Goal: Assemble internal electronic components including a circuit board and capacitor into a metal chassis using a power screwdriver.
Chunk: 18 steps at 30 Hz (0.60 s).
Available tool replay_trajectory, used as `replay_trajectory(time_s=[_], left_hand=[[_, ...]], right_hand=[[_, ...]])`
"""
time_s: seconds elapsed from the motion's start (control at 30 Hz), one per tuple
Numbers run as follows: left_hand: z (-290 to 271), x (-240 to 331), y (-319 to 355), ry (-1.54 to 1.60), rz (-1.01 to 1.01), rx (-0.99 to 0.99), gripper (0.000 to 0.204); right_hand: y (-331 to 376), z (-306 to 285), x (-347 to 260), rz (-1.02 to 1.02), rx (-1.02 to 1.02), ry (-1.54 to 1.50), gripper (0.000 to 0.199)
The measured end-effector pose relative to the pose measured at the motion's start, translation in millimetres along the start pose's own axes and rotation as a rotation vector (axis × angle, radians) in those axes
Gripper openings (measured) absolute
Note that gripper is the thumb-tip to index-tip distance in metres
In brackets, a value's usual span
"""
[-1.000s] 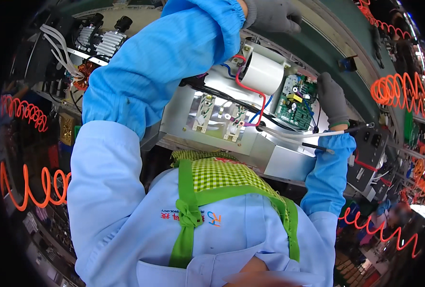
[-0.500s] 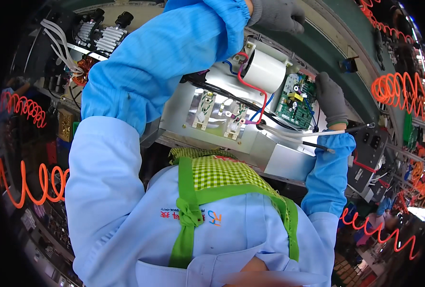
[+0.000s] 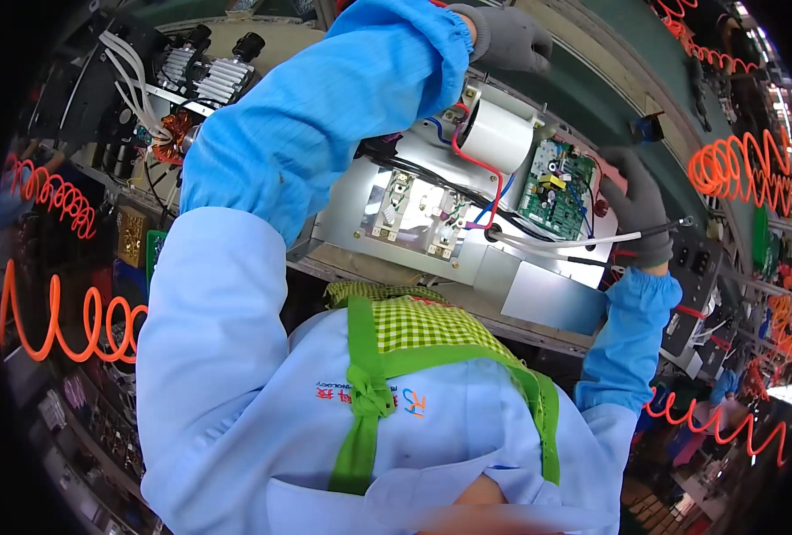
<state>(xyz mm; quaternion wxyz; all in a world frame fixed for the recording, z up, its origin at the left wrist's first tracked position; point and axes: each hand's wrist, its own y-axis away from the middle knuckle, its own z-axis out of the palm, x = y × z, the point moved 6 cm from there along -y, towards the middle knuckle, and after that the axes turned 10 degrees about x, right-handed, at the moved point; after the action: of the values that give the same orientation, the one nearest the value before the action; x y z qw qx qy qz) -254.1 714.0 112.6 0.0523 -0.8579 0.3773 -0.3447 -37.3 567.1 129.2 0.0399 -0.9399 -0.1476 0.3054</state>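
My left hand (image 3: 514, 40), in a grey glove, reaches past the far edge of an open metal chassis (image 3: 338, 227). Its fingers are curled together, and whatever lies in them is hidden. Beside the green circuit board (image 3: 552, 201) on the right, my grey-gloved right hand (image 3: 639, 209) has its fingers apart, slightly blurred, with nothing visible in them. A white cylinder (image 3: 496, 138) stands left of the board, with red and blue wires at its side. White sleeved cables (image 3: 583, 241) run from a hole in the chassis toward my right wrist.
Finned metal parts (image 3: 222, 80) and a copper coil (image 3: 175, 135) sit at far left. Orange coiled hoses (image 3: 726, 169) hang on both sides. A black unit (image 3: 692, 290) stands right of my right forearm. A green work surface (image 3: 583, 94) extends beyond the chassis.
My right hand has drawn back toward me and its fingers have shifted off the board's far corner. The left hand has moved slightly, with fingers more curled. The whole view has shifted a little.
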Motion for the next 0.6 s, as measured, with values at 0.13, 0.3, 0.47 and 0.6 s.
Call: replay_trajectory(time_s=[0.13, 0.3, 0.47, 0.6], left_hand=[[15.5, -1.4, -3.4, -0.19, -0.029, -0.02, 0.037], [9.5, 6.5, -1.4, -0.146, -0.036, -0.066, 0.036], [25.7, -16.0, -9.9, -0.182, -0.004, -0.004, 0.035], [23.8, -18.3, -13.0, -0.212, -0.032, -0.023, 0.036]], right_hand=[[16.3, 21.8, -4.6, -0.084, -0.014, 0.161, 0.03], [17.7, 30.3, 8.8, -0.013, 0.086, 0.143, 0.017], [23.7, 24.9, -2.3, -0.038, 0.076, -0.025, 0.018], [39.1, 6.5, 11.3, 0.115, 0.148, -0.057, 0.016]])
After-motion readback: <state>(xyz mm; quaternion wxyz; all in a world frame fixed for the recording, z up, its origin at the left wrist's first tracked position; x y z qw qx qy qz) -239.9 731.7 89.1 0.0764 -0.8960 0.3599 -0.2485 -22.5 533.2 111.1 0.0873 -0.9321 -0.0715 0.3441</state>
